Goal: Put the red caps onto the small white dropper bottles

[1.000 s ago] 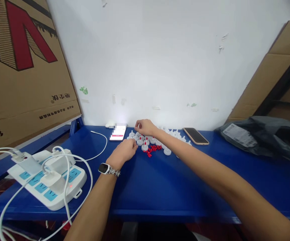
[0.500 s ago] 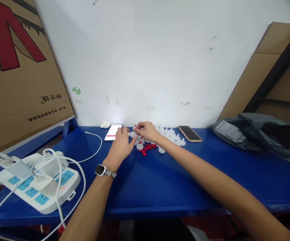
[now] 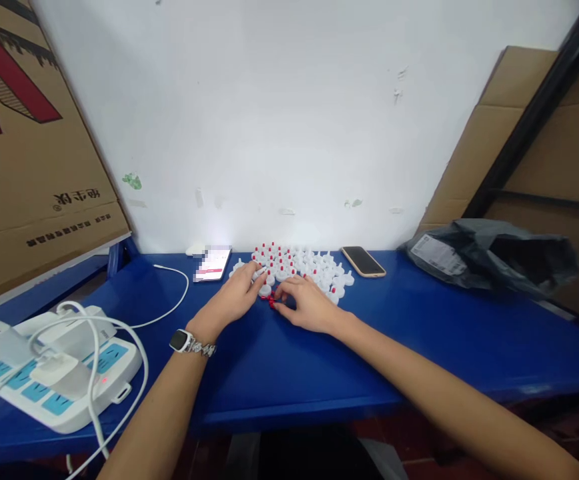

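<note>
My left hand [image 3: 237, 293] pinches a white round cap with a narrow spout [image 3: 258, 273] between thumb and fingers. My right hand [image 3: 307, 303] is low on the table beside it, thumb and forefinger closing round a small red tip cap [image 3: 272, 301] at the edge of a little red pile. Past both hands stand many white spouted caps [image 3: 327, 267] in a tight cluster. Those toward the left mostly bear red tips [image 3: 280, 255], while most on the right have bare white spouts. My right fingers partly hide the red pile.
A lit phone [image 3: 213, 263] lies left of the caps, a dark-screened phone [image 3: 363, 261] to their right. A power strip [image 3: 69, 380] with plugs and looping white cables [image 3: 139, 373] occupies the left. A grey plastic bag [image 3: 489, 257] rests at the right, and cardboard [image 3: 44, 180] stands at the left.
My right hand has come down and toward me, from the cap beside my left hand to the red tip caps. The left hand stays near the white caps; the view has shifted right.
</note>
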`<state>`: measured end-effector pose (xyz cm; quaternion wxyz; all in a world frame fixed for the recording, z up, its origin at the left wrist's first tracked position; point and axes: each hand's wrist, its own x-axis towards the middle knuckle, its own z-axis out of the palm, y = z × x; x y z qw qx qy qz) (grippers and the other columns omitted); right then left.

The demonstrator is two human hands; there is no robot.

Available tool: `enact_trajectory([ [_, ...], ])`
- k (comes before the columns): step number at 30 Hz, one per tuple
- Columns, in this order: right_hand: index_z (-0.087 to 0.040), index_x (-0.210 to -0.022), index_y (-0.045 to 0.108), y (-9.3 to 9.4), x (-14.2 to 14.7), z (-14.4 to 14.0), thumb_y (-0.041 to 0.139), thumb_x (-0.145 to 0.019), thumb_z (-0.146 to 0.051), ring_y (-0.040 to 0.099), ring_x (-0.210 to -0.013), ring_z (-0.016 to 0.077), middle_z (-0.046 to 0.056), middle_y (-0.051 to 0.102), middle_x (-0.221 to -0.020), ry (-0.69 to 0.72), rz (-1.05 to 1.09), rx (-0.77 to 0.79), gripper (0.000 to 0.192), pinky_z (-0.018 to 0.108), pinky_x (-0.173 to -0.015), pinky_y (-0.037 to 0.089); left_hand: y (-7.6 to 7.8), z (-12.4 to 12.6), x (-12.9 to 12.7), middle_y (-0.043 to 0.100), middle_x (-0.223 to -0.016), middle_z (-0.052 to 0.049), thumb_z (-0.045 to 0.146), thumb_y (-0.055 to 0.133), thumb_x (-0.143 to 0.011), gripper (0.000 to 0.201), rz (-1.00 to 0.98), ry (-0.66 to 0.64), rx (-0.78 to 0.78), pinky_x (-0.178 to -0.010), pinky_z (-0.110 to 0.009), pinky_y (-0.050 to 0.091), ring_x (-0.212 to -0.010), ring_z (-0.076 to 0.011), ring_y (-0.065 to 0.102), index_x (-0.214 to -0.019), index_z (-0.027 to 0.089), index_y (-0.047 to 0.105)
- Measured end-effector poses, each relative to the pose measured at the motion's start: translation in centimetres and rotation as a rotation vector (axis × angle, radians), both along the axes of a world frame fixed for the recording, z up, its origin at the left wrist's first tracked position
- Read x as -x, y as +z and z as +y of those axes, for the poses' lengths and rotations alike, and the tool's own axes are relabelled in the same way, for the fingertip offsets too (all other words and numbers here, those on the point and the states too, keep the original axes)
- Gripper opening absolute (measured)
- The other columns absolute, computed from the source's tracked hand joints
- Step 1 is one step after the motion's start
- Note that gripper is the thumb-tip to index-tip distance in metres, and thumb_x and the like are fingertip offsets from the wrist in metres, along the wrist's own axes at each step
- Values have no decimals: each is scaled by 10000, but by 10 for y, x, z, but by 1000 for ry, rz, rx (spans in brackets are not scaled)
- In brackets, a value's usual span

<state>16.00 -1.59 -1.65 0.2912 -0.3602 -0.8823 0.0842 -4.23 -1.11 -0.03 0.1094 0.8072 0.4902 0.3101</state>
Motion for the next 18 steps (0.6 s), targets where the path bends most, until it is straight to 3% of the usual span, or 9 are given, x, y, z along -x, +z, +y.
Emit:
enact_trajectory([
  [6, -188, -940, 621, -3, 2, 2, 567, -926, -239, 566, -949, 201, 50, 636, -935, 9, -196, -73, 75, 357, -854, 334, -2, -1, 1, 630, -1018, -95, 407, 442, -940, 268, 4, -13, 21, -776, -374, 476, -858, -234, 613, -1066, 176, 496],
  [18, -174, -904, 607, 1, -4, 4, 536, -932, -215, 530, -943, 210, 79, 604, -947, -6, -170, -147, 87, 358, -833, 368, 1, -3, -3, 614, -929, -67, 392, 385, -967, 216, 15, -57, 45, -751, -349, 437, -834, -222, 584, -966, 194, 472],
])
